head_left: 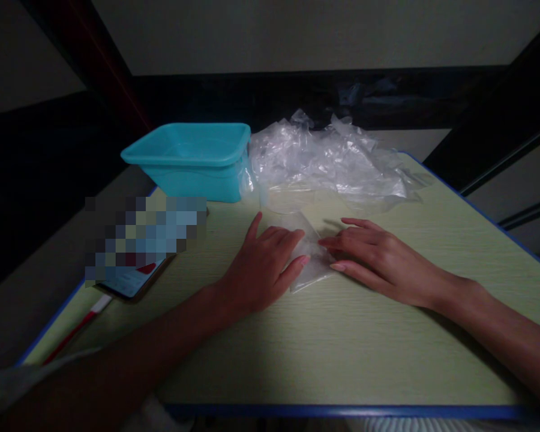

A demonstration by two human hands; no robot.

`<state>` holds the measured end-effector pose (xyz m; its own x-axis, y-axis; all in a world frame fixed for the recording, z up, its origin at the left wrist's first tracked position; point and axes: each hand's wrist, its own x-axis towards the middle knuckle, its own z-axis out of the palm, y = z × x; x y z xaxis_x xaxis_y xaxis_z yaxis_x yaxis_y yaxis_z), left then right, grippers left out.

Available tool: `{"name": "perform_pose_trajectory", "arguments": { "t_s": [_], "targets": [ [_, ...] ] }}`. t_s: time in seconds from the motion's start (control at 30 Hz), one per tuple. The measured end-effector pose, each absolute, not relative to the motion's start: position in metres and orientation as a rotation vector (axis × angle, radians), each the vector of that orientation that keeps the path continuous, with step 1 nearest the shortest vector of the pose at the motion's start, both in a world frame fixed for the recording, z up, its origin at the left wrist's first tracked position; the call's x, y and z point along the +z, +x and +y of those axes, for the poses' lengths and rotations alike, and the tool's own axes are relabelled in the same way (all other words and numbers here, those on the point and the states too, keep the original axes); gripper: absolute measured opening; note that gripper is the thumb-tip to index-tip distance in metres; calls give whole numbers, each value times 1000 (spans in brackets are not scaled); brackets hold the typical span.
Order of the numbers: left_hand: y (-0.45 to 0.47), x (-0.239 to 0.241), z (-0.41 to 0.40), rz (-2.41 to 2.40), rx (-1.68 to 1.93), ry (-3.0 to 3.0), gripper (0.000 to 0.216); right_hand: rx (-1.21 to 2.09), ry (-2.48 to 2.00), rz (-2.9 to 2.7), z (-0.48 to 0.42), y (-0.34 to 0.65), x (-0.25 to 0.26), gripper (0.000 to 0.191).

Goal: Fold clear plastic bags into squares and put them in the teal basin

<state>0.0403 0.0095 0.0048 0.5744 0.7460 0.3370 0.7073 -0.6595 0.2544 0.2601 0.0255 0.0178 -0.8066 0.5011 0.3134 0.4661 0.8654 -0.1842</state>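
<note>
A small clear plastic bag point(314, 277) lies nearly flat on the table, between the person's two hands and a little nearer the left one. The step in hand looks like smoothing or squaring up this single piece of film. The next move probably calls for light fingertip pressure on one side and a fine pinch at an edge or corner, since such thin film slides and creases easily.

The left hand point(263, 264) is palm down with its fingers partly curled; thumb and index tips rest on the bag with a gap between them, and whether any film is gripped cannot be told. The right hand point(378, 258) is loosely open, thumb and index apart, their tips at the bag's right-hand edge.

Just beyond the hands sits a crumpled heap of clear plastic bags point(319, 157), its left end against a turquoise plastic basin point(193, 180). Left of the left hand lies a smartphone point(128, 287) with its screen lit, a red cable point(74, 337) with a white plug at its near end. All rest on a pale wood-grain table point(270, 366) with blue edging.

No brand or label can be read: the bags and basin show no legible print, and most of the phone's screen is pixelated.
</note>
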Motion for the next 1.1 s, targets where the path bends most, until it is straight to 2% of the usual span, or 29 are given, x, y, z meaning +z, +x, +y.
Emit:
{"name": "perform_pose_trajectory", "arguments": {
  "t_s": [0.23,1.1],
  "targets": [
    [41,5,9,1248,631,2712,28,46,-682,-2721,27,258,16,37],
    [40,4,9,1255,617,2718,21,6,-635,-2713,27,260,16,25]
  ]
}}
